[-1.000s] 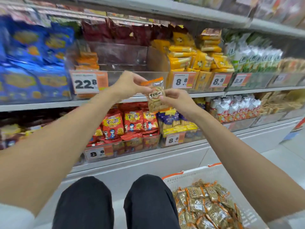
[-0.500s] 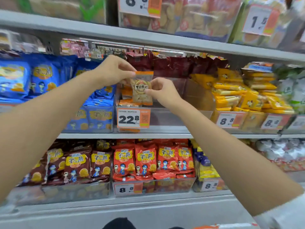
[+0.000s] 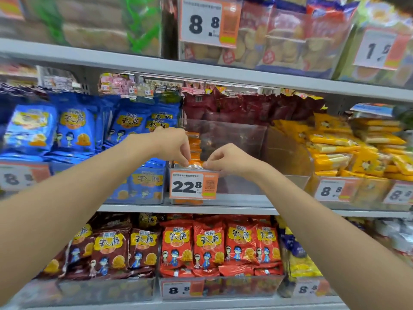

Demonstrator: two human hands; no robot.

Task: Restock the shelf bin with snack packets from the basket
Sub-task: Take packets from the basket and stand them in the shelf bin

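Observation:
A clear plastic shelf bin [image 3: 237, 139] with a 22.8 price tag [image 3: 193, 185] stands on the middle shelf. Both hands reach over its front left corner. My left hand [image 3: 173, 145] and my right hand [image 3: 225, 158] each pinch one top corner of an orange-edged snack packet [image 3: 195, 164], which sits low behind the bin's front wall with only its top edge showing. More orange packets [image 3: 194, 142] are stacked behind it in the bin's left side. The basket is out of view.
Blue snack bags [image 3: 73, 128] fill the bin to the left, yellow packets [image 3: 335, 144] the one to the right, dark red bags [image 3: 245, 106] hang behind. Red and brown bags [image 3: 207, 245] sit on the lower shelf, biscuit packs [image 3: 279, 34] above.
Both hands carried the packet up from chest height to the bin and lowered it behind the front wall. The view tilted up, so the basket left the frame.

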